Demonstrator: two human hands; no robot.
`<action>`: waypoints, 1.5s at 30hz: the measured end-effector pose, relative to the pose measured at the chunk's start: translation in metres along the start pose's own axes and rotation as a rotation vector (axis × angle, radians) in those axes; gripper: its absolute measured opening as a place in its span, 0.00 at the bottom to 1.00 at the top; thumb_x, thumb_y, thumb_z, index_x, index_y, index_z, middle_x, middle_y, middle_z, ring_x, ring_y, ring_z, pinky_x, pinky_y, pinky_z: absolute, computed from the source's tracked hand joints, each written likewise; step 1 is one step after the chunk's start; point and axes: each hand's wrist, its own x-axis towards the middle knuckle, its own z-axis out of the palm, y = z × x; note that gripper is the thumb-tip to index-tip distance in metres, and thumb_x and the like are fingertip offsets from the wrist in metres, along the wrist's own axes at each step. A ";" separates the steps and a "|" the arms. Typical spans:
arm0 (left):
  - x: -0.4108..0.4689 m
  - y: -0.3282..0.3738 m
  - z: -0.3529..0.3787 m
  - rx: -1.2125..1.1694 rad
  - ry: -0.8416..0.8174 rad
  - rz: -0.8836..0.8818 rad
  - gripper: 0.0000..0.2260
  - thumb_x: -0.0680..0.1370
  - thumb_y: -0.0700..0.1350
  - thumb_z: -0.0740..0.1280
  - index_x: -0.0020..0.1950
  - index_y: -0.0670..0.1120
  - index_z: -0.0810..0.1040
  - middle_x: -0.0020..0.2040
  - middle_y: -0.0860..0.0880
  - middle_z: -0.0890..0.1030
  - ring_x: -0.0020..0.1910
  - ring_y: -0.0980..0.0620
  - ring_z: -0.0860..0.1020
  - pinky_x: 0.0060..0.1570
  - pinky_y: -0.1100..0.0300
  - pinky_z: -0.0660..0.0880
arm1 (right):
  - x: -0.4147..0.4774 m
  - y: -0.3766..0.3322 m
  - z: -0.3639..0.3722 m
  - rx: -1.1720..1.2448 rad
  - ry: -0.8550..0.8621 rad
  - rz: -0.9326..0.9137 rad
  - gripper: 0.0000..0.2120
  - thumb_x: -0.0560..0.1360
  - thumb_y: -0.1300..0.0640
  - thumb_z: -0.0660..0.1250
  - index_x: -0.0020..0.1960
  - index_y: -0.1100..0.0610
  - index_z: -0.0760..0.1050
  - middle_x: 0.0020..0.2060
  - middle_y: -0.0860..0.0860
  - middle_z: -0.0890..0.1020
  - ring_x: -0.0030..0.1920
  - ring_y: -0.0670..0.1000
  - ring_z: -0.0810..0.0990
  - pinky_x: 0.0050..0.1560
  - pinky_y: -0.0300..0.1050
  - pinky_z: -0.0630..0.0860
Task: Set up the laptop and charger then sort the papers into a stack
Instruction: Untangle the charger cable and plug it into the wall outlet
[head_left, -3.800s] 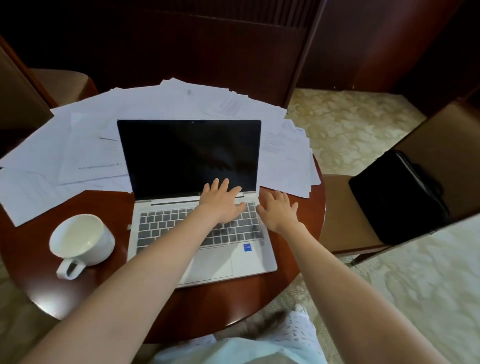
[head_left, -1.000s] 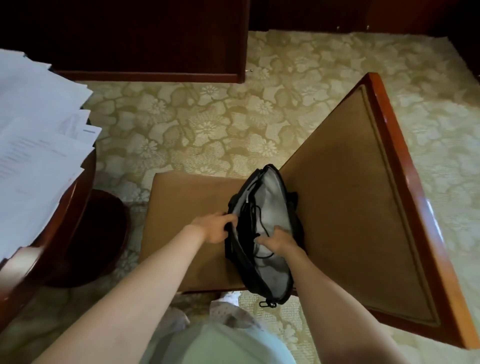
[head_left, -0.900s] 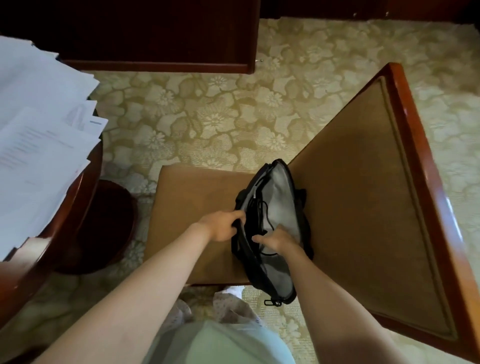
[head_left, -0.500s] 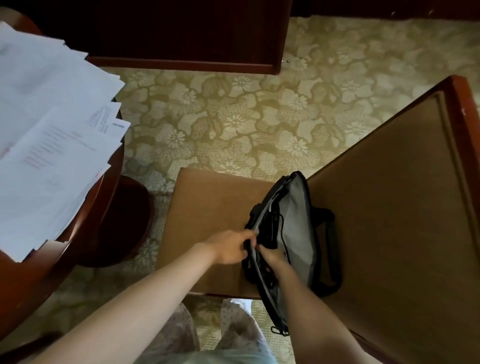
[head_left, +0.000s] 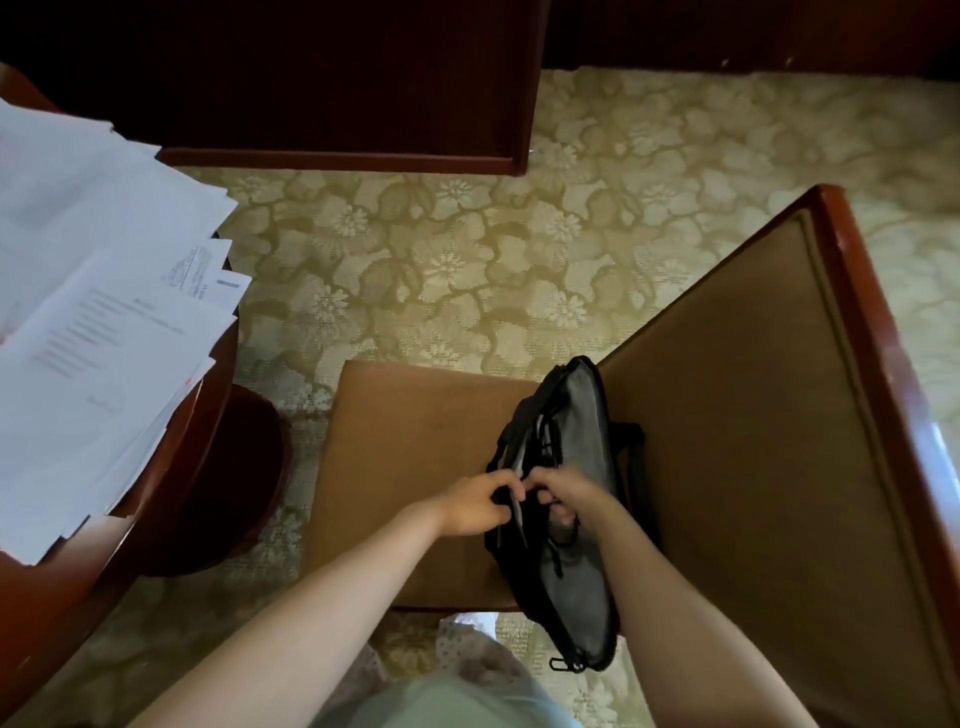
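Far to the left of the black bag (head_left: 576, 571), loose white papers (head_left: 93, 322) lie fanned and overlapping on the round wooden surface (head_left: 52, 597), their corners hanging past its rim on the side toward the bag. Some sheets carry printed text too small to read. Between the surface and the bag, lower down, the surface's dark round base (head_left: 244, 478) sits on the flowered carpet (head_left: 467, 260).

The bag stands on its edge on the tan chair seat (head_left: 415, 441), at the seat's right side, leaning against the chair back (head_left: 753, 441), which rises just to the bag's right. Its top is open. Inside, grey lining shows along the far wall, with thin black cords or straps running down the middle; what else it holds is hidden by the hands.

The left hand (head_left: 470, 506) pinches the bag's left lip, fingers curled over the black edge. The right hand (head_left: 569, 493) is at the mouth of the bag beside it, fingers curled round something dark there; whether that is part of the bag or a loose item cannot be told.

Beyond the bag, across the carpet, stands dark wooden furniture (head_left: 337, 78).
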 end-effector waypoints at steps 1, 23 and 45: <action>0.001 0.002 0.001 -0.052 0.005 0.005 0.13 0.79 0.38 0.58 0.62 0.49 0.71 0.64 0.47 0.70 0.56 0.49 0.71 0.52 0.58 0.68 | -0.009 -0.008 -0.006 0.003 0.047 -0.030 0.12 0.77 0.58 0.59 0.36 0.57 0.71 0.25 0.50 0.65 0.15 0.44 0.56 0.20 0.31 0.51; -0.018 0.128 -0.050 -0.105 0.204 0.548 0.27 0.67 0.48 0.77 0.61 0.51 0.69 0.64 0.52 0.71 0.66 0.55 0.68 0.65 0.61 0.65 | -0.200 -0.116 -0.082 -0.036 0.156 -0.665 0.14 0.74 0.58 0.63 0.31 0.59 0.74 0.19 0.50 0.71 0.19 0.46 0.61 0.22 0.36 0.59; -0.100 0.223 -0.136 -0.489 0.726 0.932 0.01 0.79 0.45 0.62 0.48 0.50 0.70 0.32 0.52 0.68 0.23 0.63 0.69 0.30 0.66 0.69 | -0.280 -0.225 -0.087 0.077 0.560 -0.955 0.17 0.74 0.48 0.60 0.49 0.62 0.76 0.27 0.49 0.76 0.22 0.47 0.67 0.25 0.38 0.65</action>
